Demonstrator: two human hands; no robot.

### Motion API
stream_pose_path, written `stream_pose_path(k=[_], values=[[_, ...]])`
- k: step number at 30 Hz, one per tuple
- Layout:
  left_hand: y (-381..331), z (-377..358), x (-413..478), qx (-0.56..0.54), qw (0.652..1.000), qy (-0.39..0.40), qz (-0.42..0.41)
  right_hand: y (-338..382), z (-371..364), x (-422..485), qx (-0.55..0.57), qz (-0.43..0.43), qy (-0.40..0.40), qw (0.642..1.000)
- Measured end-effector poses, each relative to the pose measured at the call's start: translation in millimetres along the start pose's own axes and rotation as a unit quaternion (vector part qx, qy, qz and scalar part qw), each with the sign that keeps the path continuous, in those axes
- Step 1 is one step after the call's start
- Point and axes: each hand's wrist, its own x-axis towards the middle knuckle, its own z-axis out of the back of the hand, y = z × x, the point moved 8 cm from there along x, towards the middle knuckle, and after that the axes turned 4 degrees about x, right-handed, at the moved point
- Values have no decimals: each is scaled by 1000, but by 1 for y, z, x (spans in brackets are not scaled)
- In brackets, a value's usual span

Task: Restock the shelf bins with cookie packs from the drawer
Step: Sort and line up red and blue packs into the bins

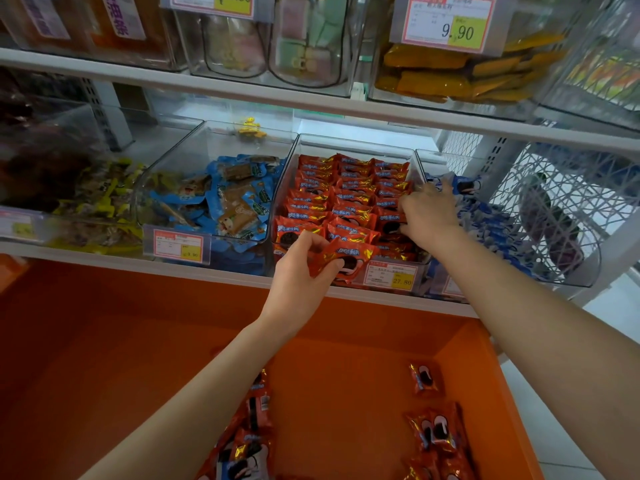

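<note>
**Two arms reach up from the drawer to the cookie bin**

Both bare arms stretch up and away from the camera. The left hand (298,278) pinches one red cookie pack (346,258) between thumb and fingers, at the front edge of a clear bin (353,142). The right hand (429,213) rests on the red packs (349,195) at the right side of that same bin. Its fingers are partly hidden, so I cannot tell if it grasps a pack or just touches them.

The red packs lie in three neat rows inside the bin.

Below the arms is a big orange drawer (485,368). One pack (424,377) lies alone in it. Two more (436,431) lie side by side nearer the camera. A small heap (252,427) sits beside the left arm; it is too jumbled to count.

Four bins stand in a line on the white shelf (104,252): one with yellow packs (100,195), one with blue snack packs (239,199), the red one, and one with blue cookie packs (491,223). Two price tags (178,245) are plain to see on the bin fronts.

A higher shelf (173,77) holds more clear bins. White mesh (561,202) closes the right side, and a pale floor (561,434) shows beside the drawer.
</note>
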Motion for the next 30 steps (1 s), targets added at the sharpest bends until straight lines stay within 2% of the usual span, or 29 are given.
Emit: stream_pose_path(k=[2, 4, 5, 7, 9, 13, 15, 18, 20, 22, 26, 30], values=[[0, 0, -1, -8, 1000, 1, 6, 1, 2, -5, 19, 5, -7, 1000], [0, 0, -2, -24, 1000, 0, 11, 1, 12, -14, 101, 7, -50, 994], [1, 0, -3, -31, 999, -4, 16, 1, 20, -22, 176, 7, -78, 981], [4, 0, -6, -46, 998, -15, 33, 3, 39, -42, 338, 20, -124, 933], [8, -2, -11, -66, 996, -26, 52, 13, 53, -64, 430, 45, -106, 895], [6, -10, -22, -102, 992, -36, 72, 40, 54, -107, 479, 74, 29, 874], [-1, -16, -28, -113, 991, -29, 66, 46, 52, -123, 477, 84, 51, 874], [-11, -23, -35, -136, 989, -14, 60, 47, 55, -136, 459, 75, 34, 884], [-15, -26, -40, -162, 985, -15, 59, 42, 57, -141, 478, 57, 14, 876], [-16, -28, -44, -196, 978, -19, 73, 37, 57, -145, 522, 31, 7, 852], [-18, -36, -48, -270, 957, 6, 102, 29, 48, -151, 631, -20, 25, 775], [-33, -31, -40, -192, 981, -6, 37, 24, 49, -150, 637, -4, 22, 771]])
